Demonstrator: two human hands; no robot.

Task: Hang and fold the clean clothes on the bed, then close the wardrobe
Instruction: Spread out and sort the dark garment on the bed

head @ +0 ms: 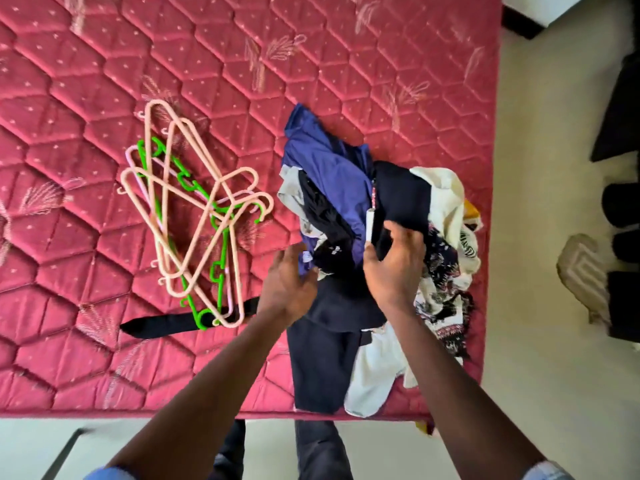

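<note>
Bed (104, 46): bare red quilted mattress with a pale leaf print, filling most of the view. Its near edge and right edge both show. Pale floor (540, 188) runs along the right side, with dark shapes at the far right too blurred for us to identify.

Pile of clothes (440, 199): heaped at the bed's near right corner, reaching both edges. A dark trouser leg (318, 368) trails over the near edge. A blue garment (332, 168) lies on top at the far side.

Hangers (218, 184): loose tangle of pink ones and a green one, left of the pile and apart from it. Open mattress lies beyond and to the left. A black strip of cloth (156, 325) lies under their near end.

Right hand (394, 261): fingers and thumb curled round a dark navy garment (401, 195) on the pile.

Left hand (287, 282): fingertips in the blue cloth; we cannot tell whether it pinches.

White tag (370, 223) beside the right thumb, and a print on the cream cloth: neither is readable.
</note>
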